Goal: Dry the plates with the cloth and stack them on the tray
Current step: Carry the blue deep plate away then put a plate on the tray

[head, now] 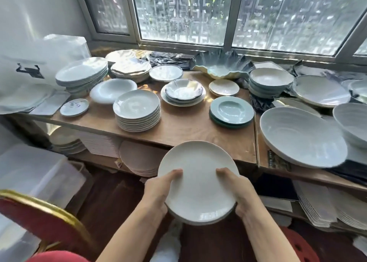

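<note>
A round white plate (197,174) hangs in front of the wooden table's front edge, held level by both hands. My left hand (158,188) grips its left rim with the thumb lying on top. My right hand (238,192) grips the right rim the same way. A second rim shows just under the plate, so it may be two plates together. A tall stack of white plates (137,110) stands on the table behind. White cloth (168,242) shows below the plate, between my forearms. No tray is in view.
The wooden table (178,126) is crowded with plate stacks, green plates (231,111) and big bowls (301,136). More plates fill the shelf underneath (139,158). A red chair with a gold frame (43,220) stands at lower left. Clear plastic bins (35,174) sit left.
</note>
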A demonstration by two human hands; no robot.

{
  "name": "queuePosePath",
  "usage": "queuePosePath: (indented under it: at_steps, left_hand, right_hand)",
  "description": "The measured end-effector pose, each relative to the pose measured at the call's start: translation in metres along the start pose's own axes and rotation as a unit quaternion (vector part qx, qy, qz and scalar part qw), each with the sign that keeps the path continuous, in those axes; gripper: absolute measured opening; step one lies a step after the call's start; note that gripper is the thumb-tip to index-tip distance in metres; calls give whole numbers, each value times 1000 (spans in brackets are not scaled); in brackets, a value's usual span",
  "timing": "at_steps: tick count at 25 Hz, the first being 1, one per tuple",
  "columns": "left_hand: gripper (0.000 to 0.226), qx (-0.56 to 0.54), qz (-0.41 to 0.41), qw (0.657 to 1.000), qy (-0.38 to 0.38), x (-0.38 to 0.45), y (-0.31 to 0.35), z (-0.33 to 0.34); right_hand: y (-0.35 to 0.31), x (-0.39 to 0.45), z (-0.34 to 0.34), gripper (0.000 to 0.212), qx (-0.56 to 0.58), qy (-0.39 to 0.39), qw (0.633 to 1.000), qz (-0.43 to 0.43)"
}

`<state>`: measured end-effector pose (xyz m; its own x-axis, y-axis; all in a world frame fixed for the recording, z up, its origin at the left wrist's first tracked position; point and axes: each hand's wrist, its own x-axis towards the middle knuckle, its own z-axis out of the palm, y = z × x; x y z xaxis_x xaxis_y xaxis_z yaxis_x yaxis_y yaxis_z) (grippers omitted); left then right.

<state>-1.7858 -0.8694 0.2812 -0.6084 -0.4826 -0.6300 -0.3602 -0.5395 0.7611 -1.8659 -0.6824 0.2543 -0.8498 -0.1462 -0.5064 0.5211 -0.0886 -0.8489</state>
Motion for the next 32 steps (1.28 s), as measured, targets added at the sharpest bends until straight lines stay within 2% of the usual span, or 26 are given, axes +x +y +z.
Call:
queuePosePath:
  at_steps: [7,16,19,24,26,30,32]
  left_hand:
    - [29,38,-12,999,-6,167,64,58]
    - [40,147,-71,986,-21,337,103,101]
    - [42,172,-95,980,-11,371,105,111]
    - [48,206,-85,975,-18,407,106,120]
    - [52,232,-78,969,-17,413,109,122]
    - [44,274,-39,961,-6,421,112,122]
    - [50,305,-32,952,-9,423,113,121]
  right_hand:
    - [-37,162,46,34,20,16,999,27]
    - [-41,325,95,37,11,110,990,87]
    - [-42,360,104,37,-13,125,988,88]
    - [-39,390,107,36,-47,127,986,95]
    - [-38,396,108,35,-61,127,986,91]
    - [-41,399,111,33,-83,132,985,77]
    - [-41,400,112,31,-92,137,984,74]
